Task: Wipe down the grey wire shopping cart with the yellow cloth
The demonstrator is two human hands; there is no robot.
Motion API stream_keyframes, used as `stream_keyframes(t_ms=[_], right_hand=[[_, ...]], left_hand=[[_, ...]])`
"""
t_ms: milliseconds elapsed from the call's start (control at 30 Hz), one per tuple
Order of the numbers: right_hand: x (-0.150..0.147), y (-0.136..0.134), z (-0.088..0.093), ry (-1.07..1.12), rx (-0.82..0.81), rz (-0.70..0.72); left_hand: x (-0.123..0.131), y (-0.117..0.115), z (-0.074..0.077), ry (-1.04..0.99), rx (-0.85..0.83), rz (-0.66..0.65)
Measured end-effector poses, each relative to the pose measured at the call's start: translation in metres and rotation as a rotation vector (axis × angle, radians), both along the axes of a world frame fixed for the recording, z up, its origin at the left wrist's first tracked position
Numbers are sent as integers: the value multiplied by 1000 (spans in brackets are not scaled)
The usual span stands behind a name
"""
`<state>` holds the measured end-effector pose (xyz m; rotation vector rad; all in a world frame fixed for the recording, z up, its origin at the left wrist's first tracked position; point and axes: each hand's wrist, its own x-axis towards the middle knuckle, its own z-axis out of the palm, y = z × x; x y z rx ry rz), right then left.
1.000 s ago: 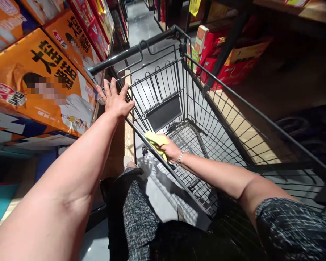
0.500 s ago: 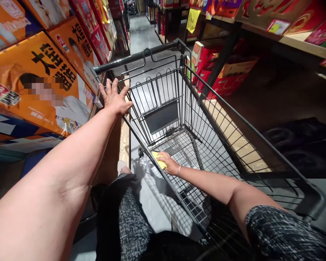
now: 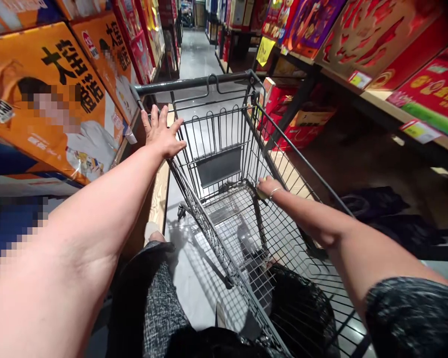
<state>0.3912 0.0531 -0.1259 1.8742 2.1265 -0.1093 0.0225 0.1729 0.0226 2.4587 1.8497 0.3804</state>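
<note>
- The left hand (image 3: 162, 134) is spread wide, fingers apart, and its palm sits on the top edge of the cart's left side.
- The right hand (image 3: 268, 185) is down inside the cart by the right wires, its fingers bent over a yellow cloth (image 3: 262, 193). Only a little bit of the cloth peeks out.
- A thin, shiny bracelet (image 3: 274, 192) goes around the right wrist.
- The cart (image 3: 211, 226) is under both arms. It is dark grey and made of thin wires with lots of little gaps, so the floor (image 3: 194, 49) shows through.
- A round, shiny handle bar (image 3: 194, 84) runs across its far end, and a flat grey panel (image 3: 219, 166) is on the far wall. A small black wheel (image 3: 181, 211) pokes out low on the left.
- A pale shoe (image 3: 152, 230) is just left of that wheel.
- Big orange boxes (image 3: 30, 89) are piled up on the left.
- On the right, a wooden shelf (image 3: 383, 104) holds bright boxes, with red bags (image 3: 306, 129) down below.
</note>
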Motion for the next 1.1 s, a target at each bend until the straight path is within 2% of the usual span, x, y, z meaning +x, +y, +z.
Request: stream_keyframes(t_ms=[100,167,233,300,400,500,667,767,867,967,1100], right_hand=[[17,27,67,-103,135,-9],[25,39,102,-148,336,41],[32,44,120,-194,466,138],[36,43,122,-245,446,238],[38,36,104,-293,385,288],[40,33,87,-311,406,228],[47,35,81,-265,484,230],[49,37,77,-251,413,233],[48,36,60,-221,354,221],[46,21,21,-166,293,219],[33,-29,-65,8,135,130]], left_hand=[[1,-5,2,-21,-5,-12],[0,-6,3,-23,0,-16],[-2,-7,2,-19,9,-10],[-4,-6,1,-11,17,-3],[-5,-6,0,-12,14,-7],[-4,-8,0,-55,-4,-16],[0,-8,-1,-39,0,-19],[1,-4,-3,-8,13,-16],[2,-4,-3,-6,18,-14],[4,-8,0,-7,4,-5],[3,-14,4,7,16,-15]])
